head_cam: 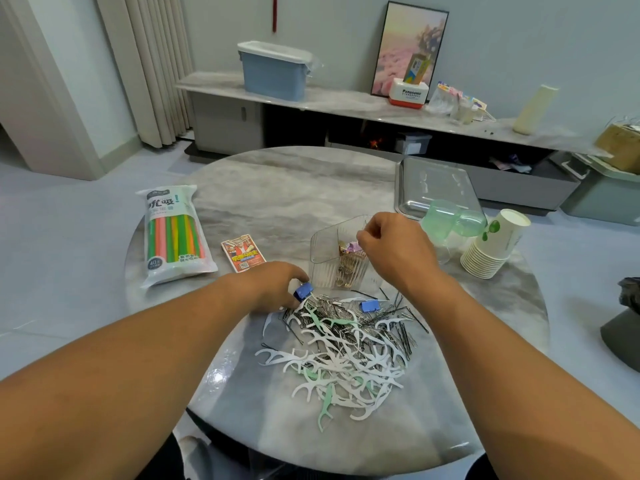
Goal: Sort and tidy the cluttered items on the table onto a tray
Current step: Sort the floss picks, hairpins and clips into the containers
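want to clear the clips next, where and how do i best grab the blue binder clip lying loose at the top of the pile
Pinch the small blue metal binder clip across its folded body, coming straight down from above. It lies at the far edge of the pile of white plastic floss picks, with black hairpins close by on its right.

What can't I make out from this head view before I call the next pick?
- Right hand: its fingertips are hidden by its own knuckles over the clear organizer, so any held item is unknowable.
- Organizer contents: blurred behind ribbed plastic and that hand.
- Blue binder clip: partly covered by left hand fingers.
- Metal tray: near corner hidden by green cups.
- Pile: lower pieces buried.
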{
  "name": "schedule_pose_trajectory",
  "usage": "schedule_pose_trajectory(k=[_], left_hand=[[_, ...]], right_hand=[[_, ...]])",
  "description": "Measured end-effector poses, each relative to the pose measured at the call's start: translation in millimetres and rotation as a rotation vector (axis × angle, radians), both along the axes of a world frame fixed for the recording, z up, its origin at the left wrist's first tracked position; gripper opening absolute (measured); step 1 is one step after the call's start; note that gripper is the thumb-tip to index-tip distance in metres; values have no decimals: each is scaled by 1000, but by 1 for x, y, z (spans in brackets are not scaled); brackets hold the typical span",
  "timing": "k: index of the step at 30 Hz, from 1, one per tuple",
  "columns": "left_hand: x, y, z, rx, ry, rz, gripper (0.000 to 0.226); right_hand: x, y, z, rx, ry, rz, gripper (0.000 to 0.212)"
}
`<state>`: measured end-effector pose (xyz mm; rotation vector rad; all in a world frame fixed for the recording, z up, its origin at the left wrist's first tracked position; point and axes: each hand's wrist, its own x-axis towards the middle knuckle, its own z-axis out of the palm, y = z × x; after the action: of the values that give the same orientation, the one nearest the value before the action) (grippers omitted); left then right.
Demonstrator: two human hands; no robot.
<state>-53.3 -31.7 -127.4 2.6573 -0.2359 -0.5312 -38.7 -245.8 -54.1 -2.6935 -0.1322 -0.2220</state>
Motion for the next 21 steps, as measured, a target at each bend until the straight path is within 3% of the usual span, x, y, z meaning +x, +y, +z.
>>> schedule_pose_trajectory(k=[3,6,10,17,21], left_hand=[[0,-7,-5,35,-38,-14,43],[0,-15,-8,11,-66,-8,43],[-1,-20,-7,2,-57,-40,49],[2,-24,-9,3,-68,-43,41],[4,-30,-12,-34,-58,32,33]], right_hand=[[-1,-10,-1,-94,272,33,16],[-6,-22,-17,-328,478,100,18],[-14,-28,-46,-396,432,264,31],[-13,-25,-64,-452,264,305,13],[-16,-24,-64,-495,204,363,27]])
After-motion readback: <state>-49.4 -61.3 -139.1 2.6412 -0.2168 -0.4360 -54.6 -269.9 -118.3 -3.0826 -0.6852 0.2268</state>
